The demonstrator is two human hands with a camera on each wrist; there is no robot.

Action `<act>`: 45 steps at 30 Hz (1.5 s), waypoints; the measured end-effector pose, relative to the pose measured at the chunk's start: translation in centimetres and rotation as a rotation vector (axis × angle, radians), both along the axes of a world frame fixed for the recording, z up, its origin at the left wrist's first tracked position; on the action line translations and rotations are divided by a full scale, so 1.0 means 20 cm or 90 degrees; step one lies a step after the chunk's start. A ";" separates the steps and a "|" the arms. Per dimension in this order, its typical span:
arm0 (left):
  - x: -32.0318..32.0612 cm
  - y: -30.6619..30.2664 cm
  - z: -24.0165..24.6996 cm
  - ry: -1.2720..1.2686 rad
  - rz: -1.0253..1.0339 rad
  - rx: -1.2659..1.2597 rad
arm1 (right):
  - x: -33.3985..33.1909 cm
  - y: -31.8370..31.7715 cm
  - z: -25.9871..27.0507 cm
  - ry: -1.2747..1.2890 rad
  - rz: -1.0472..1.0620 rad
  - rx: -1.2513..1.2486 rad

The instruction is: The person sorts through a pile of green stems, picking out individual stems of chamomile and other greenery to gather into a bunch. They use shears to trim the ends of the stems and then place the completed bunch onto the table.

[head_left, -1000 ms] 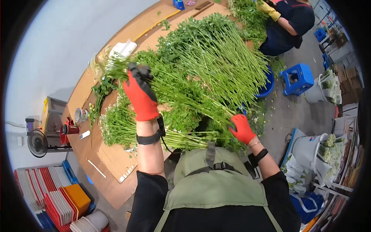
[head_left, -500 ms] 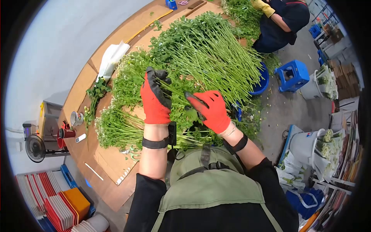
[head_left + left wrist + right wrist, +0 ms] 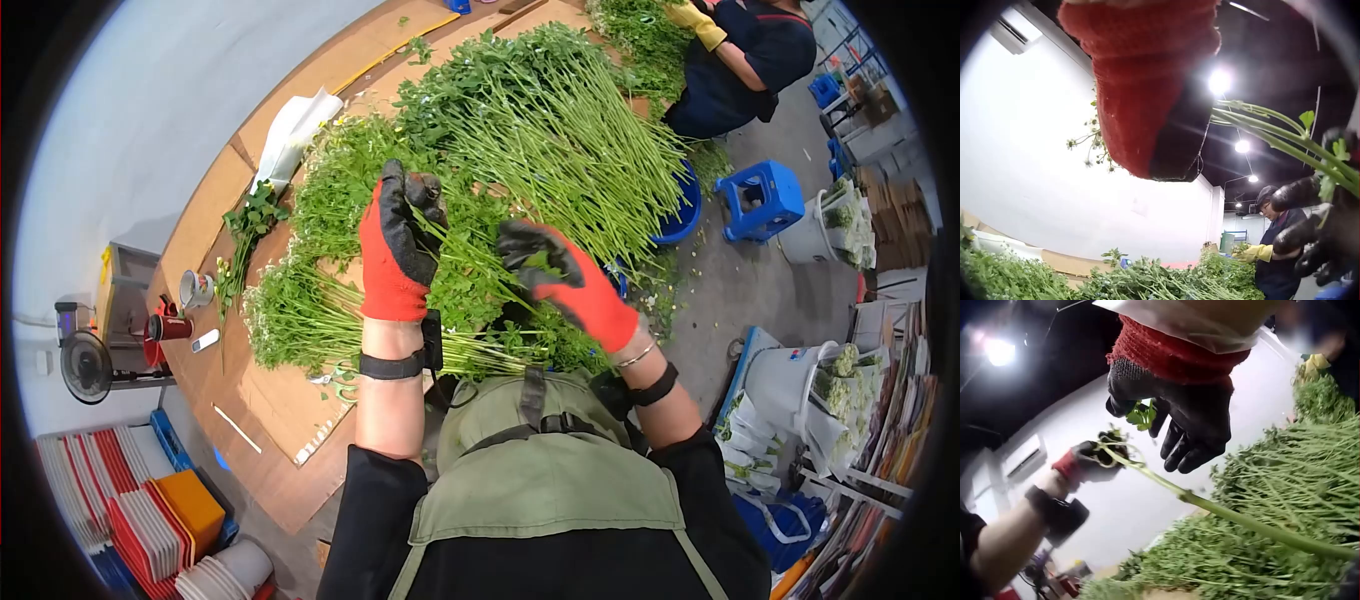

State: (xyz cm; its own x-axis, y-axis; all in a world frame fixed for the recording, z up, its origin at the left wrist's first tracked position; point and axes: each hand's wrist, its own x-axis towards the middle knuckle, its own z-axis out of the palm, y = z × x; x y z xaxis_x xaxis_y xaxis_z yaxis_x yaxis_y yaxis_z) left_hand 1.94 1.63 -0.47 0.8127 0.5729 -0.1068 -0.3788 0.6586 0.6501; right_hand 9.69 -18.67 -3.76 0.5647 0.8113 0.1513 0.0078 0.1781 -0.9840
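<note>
My left hand [image 3: 397, 245], in a red glove with black palm, grips a few thin green stems [image 3: 1272, 134] above the heap. Small white flowers [image 3: 1088, 144] show past that hand's far side in the left wrist view. My right hand [image 3: 575, 280], gloved the same way, is beside the stems, its fingers loosely bent and spread apart. A green leaf [image 3: 1141, 415] shows between its thumb and forefinger. One thick stem [image 3: 1229, 512] runs below the right fingers from the left hand. Leafy flower stalks [image 3: 340, 215] lie beneath both hands.
A large pile of cut stems [image 3: 570, 140] covers the table's far side, beside a blue tub [image 3: 685, 205]. Green-handled scissors [image 3: 345, 385] lie near my left forearm. A white wrapper [image 3: 295, 135] is at the back left. Another person [image 3: 745, 65] works at upper right, near a blue stool [image 3: 760, 200].
My right hand came from the lower right up to the left hand, then drew slightly back right along the stems. The left hand moved slightly right, still gripping them.
</note>
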 end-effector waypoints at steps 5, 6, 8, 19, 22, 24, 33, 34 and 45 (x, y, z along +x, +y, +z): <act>0.01 -0.01 -0.02 -0.034 0.048 -0.022 | -0.04 -0.03 -0.15 -0.155 0.022 -0.163; 0.00 0.02 -0.04 -0.006 0.060 0.014 | -0.02 -0.08 -0.22 -0.150 0.005 -0.143; -0.03 0.09 -0.08 0.023 0.087 0.006 | 0.04 -0.20 -0.38 -0.045 0.027 -0.168; -0.03 0.21 -0.11 0.039 0.188 0.158 | 0.00 -0.38 -0.31 -0.158 0.151 -0.317; -0.02 0.13 -0.22 0.005 0.064 0.137 | -0.01 -0.34 -0.34 0.032 0.077 -0.313; -0.01 0.01 -0.25 -0.025 -0.082 0.035 | -0.02 -0.30 -0.30 -0.194 0.037 -0.320; 0.02 -0.02 -0.27 -0.089 -0.122 -0.199 | -0.08 -0.28 -0.32 0.164 0.134 -0.243; 0.02 0.00 -0.26 -0.072 -0.101 -0.219 | -0.11 -0.27 -0.32 0.139 0.054 -0.156; -0.33 0.64 -0.22 -0.003 0.234 -0.082 | 0.02 -0.67 -0.44 -0.475 -0.122 -0.406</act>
State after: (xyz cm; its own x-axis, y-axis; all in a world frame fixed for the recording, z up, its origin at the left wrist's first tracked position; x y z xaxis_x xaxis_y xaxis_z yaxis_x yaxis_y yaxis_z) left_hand -4.58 14.51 -4.87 0.5565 0.8081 -0.1930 -0.6075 0.5542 0.5691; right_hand 10.17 -32.04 -12.55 0.6321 0.7699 0.0881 0.6362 -0.4507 -0.6262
